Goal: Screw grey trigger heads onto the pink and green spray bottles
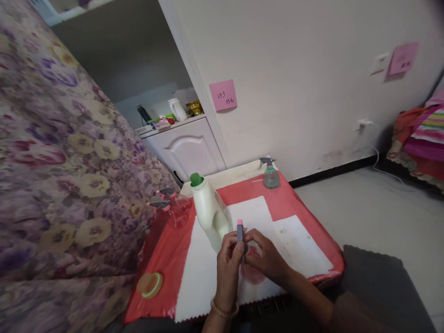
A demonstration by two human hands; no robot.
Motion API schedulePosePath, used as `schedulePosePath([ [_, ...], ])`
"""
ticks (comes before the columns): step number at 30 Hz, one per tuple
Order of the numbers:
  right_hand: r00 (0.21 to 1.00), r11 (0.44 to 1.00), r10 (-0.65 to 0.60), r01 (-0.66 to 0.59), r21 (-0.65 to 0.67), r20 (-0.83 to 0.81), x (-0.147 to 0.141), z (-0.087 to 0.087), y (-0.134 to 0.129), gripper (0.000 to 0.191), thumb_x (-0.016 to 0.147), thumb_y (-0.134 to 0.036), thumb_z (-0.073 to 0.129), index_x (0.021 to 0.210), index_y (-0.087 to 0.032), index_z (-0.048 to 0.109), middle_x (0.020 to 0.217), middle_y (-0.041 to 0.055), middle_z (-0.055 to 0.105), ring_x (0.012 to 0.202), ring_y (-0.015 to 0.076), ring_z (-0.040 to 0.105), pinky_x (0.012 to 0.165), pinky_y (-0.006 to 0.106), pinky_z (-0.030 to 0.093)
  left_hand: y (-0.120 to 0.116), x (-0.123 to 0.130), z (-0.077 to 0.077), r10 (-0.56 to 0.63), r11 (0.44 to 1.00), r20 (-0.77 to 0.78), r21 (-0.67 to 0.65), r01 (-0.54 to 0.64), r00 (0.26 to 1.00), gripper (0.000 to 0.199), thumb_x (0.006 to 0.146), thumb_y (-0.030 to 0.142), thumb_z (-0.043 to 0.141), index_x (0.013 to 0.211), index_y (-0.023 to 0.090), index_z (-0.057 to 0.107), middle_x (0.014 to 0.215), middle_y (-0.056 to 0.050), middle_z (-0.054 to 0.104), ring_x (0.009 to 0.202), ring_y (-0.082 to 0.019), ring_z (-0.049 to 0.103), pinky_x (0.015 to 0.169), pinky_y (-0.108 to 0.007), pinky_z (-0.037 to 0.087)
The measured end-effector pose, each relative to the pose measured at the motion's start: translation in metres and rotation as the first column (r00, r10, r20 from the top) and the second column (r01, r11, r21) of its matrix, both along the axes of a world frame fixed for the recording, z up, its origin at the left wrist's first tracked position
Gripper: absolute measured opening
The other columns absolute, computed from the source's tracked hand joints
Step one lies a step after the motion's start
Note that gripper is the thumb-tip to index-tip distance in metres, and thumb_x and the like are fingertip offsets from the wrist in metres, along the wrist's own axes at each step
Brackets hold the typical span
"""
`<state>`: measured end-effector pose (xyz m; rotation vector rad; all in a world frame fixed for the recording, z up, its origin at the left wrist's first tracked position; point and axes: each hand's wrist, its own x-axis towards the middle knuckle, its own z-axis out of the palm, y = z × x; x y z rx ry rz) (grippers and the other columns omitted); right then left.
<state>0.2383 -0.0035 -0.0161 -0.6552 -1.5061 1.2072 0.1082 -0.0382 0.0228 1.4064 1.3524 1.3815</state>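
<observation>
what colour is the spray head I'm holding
Spray head: grey with a pink tip, head view.

The tall pale-green plastic jug (208,210) stands just beyond the bare left hand (227,263) and blocks the straight way forward; two clear, pink-collared plastic spray bottles (178,217) close off the far left. A hand could pass rightward, low over the jagged-edged white cloth (305,249), up to the round, clear, teal-collared spray bottle (271,178) near the far right corner of the red-covered table (169,259)

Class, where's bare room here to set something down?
Free: red cover between round yellowish item and white cloth; also behind, between pale jug and green-necked sprayer. Crowded: around the held sprayer and the paired pink sprayers.
</observation>
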Motion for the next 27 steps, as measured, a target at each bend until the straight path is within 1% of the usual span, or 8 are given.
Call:
schedulePosePath([
  [4, 0.995, 0.993, 0.096, -0.096, 0.069, 0.009, 0.0068, 0.0047, 0.0029, 0.014, 0.081, -0.03, 0.066, 0.092, -0.021, 0.063, 0.099, 0.0034, 0.063, 0.095, 0.0212, 0.059, 0.089, 0.035, 0.046, -0.0004, -0.0016, -0.0007, -0.001, 1.0, -0.011, -0.016, 0.001, 1.0, 0.026, 0.085, 0.044, 0.06, 0.084, 0.018, 0.065, 0.104, -0.007, 0.064, 0.098, -0.023, 0.057, 0.087, -0.031, 0.044],
  [6, 0.997, 0.995, 0.079, -0.08, 0.053, 0.009, 0.0066, 0.0053, 0.0021, 0.018, 0.079, -0.03, 0.068, 0.093, -0.021, 0.062, 0.099, 0.0032, 0.063, 0.095, 0.0214, 0.059, 0.089, 0.035, 0.046, -0.0006, -0.0014, -0.0003, -0.003, 1.0, -0.02, -0.018, 0.003, 1.0, 0.026, 0.086, 0.044, 0.059, 0.083, 0.018, 0.065, 0.105, -0.007, 0.064, 0.098, -0.023, 0.058, 0.087, -0.031, 0.044],
  [10, 0.999, 0.999, -0.03, 0.031, -0.029, 0.021, 0.0023, 0.0057, -0.0011, 0.022, 0.074, -0.031, 0.073, 0.09, -0.021, 0.06, 0.09, 0.0006, 0.062, 0.088, 0.0207, 0.059, 0.082, 0.033, 0.047, -0.0009, -0.0007, 0.0015, 0.016, 1.0, -0.052, -0.022, -0.018, 0.999, 0.028, 0.086, 0.046, 0.059, 0.082, 0.018, 0.065, 0.103, -0.006, 0.064, 0.098, -0.023, 0.058, 0.087, -0.031, 0.044],
  [12, 1.0, 1.0, -0.014, 0.014, 0.005, 0.017, 0.0026, 0.0067, -0.0009, 0.017, 0.077, -0.031, 0.069, 0.088, -0.021, 0.061, 0.091, 0.0013, 0.062, 0.088, 0.0206, 0.059, 0.083, 0.034, 0.047, -0.0009, -0.001, 0.0017, 0.03, 0.999, -0.05, -0.032, -0.032, 0.998, 0.029, 0.085, 0.046, 0.059, 0.082, 0.018, 0.065, 0.104, -0.006, 0.065, 0.098, -0.023, 0.058, 0.087, -0.031, 0.044],
  [16, 0.995, 0.988, 0.102, -0.104, 0.118, 0.023, 0.0066, 0.007, 0.0018, 0.013, 0.084, -0.03, 0.062, 0.094, -0.021, 0.063, 0.099, 0.004, 0.062, 0.097, 0.0211, 0.059, 0.089, 0.035, 0.046, -0.001, -0.0021, 0.0017, 0.017, 0.999, -0.027, -0.034, -0.018, 0.999, 0.028, 0.085, 0.045, 0.059, 0.084, 0.018, 0.066, 0.105, -0.007, 0.066, 0.098, -0.023, 0.058, 0.085, -0.031, 0.045],
  [18, 0.995, 0.989, 0.101, -0.103, 0.105, 0.022, 0.007, 0.005, 0.0021, 0.017, 0.083, -0.03, 0.065, 0.097, -0.021, 0.063, 0.1, 0.004, 0.062, 0.099, 0.0216, 0.059, 0.09, 0.035, 0.046, -0.0015, -0.0018, 0.0027, 0.012, 1.0, -0.018, -0.028, -0.013, 1.0, 0.026, 0.086, 0.044, 0.06, 0.085, 0.018, 0.066, 0.105, -0.008, 0.066, 0.101, -0.024, 0.058, 0.085, -0.032, 0.045],
  [22, 0.999, 0.999, 0.036, -0.036, 0.019, 0.024, 0.0049, 0.0006, 0.0008, 0.027, 0.076, -0.031, 0.073, 0.098, -0.021, 0.061, 0.097, 0.002, 0.063, 0.094, 0.0213, 0.06, 0.087, 0.034, 0.047, -0.0028, 0.0002, 0.0062, 0.017, 0.999, -0.014, -0.03, -0.017, 1.0, 0.028, 0.086, 0.045, 0.06, 0.081, 0.018, 0.065, 0.103, -0.007, 0.066, 0.1, -0.024, 0.059, 0.086, -0.031, 0.045],
  [27, 0.996, 0.991, 0.083, -0.084, 0.101, 0.011, 0.006, 0.0012, -0.0003, 0.021, 0.083, -0.036, 0.062, 0.099, -0.021, 0.063, 0.097, 0.0041, 0.062, 0.092, 0.0213, 0.059, 0.086, 0.035, 0.046, -0.0037, 0.0013, 0.0085, 0.033, 0.999, 0.014, -0.032, -0.032, 0.999, 0.028, 0.084, 0.047, 0.06, 0.079, 0.019, 0.063, 0.094, -0.005, 0.065, 0.092, -0.022, 0.058, 0.083, -0.03, 0.045],
])
